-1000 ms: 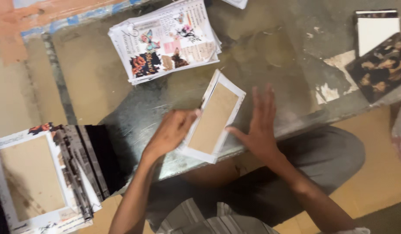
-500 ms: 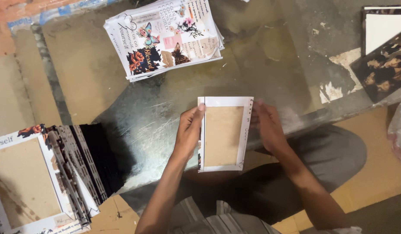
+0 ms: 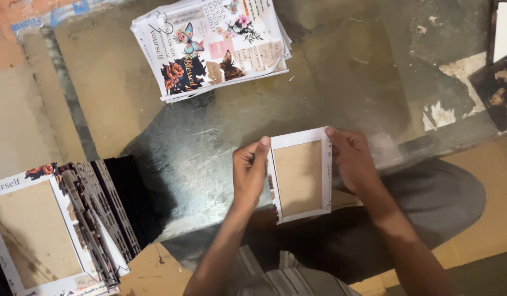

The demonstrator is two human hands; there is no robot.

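I hold a small rectangular board point(image 3: 300, 175) upright in front of me: brown cardboard in the middle, white paper folded over its edges. My left hand point(image 3: 250, 171) grips its left edge, thumb on top near the upper corner. My right hand point(image 3: 350, 159) grips the right edge, fingertips at the upper right corner. The board hovers over the near edge of a scratched metal sheet point(image 3: 209, 159).
A stack of printed sheets with flowers and butterflies point(image 3: 212, 46) lies at the far side of the metal sheet. At the lower left stands a pile of covered boards point(image 3: 50, 230). Dark patterned covers point(image 3: 497, 82) lie at the right edge.
The board was lying tilted on the metal sheet under my hands; I have picked it up, squared it and drawn it closer, both hands now on its side edges.
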